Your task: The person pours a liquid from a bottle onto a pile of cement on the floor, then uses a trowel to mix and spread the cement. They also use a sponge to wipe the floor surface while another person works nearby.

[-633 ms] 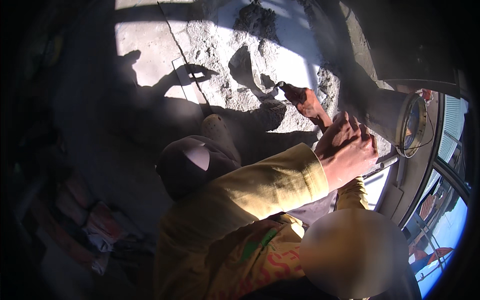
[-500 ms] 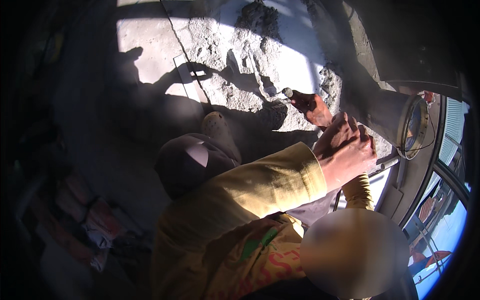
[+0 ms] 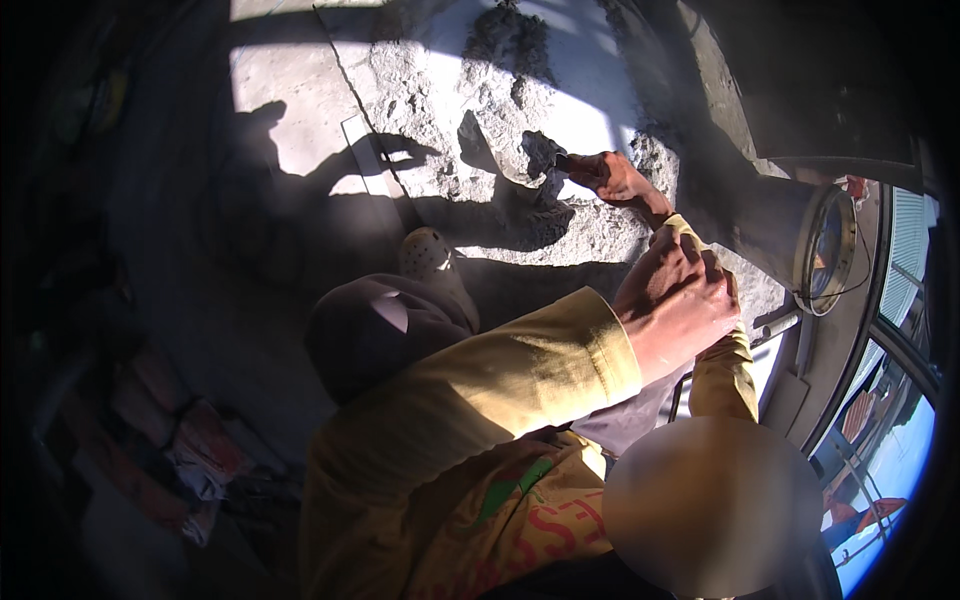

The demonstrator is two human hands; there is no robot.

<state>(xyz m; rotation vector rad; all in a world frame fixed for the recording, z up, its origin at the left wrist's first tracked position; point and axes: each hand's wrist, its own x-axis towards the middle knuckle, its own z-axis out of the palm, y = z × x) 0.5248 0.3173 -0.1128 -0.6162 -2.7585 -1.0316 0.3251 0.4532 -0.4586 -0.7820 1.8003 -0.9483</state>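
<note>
My right hand is closed on a trowel. Grey wet mortar clings at the tool's far end, over the rough, mortar-strewn floor. My left hand is closed in front of my right forearm, its fingers curled down. Whether it grips the yellow right sleeve or something else is hidden. Dark mortar lumps lie below the trowel, partly in shadow.
A bucket with a wire handle stands at the right, near the window frame. My pale clog and dark-clad knee are left of the mortar. Reddish bricks lie in shade at the lower left.
My right hand has moved up and left, and mortar now shows at the trowel's end. More of the right sleeve is visible beyond my left hand, which has shifted slightly left.
</note>
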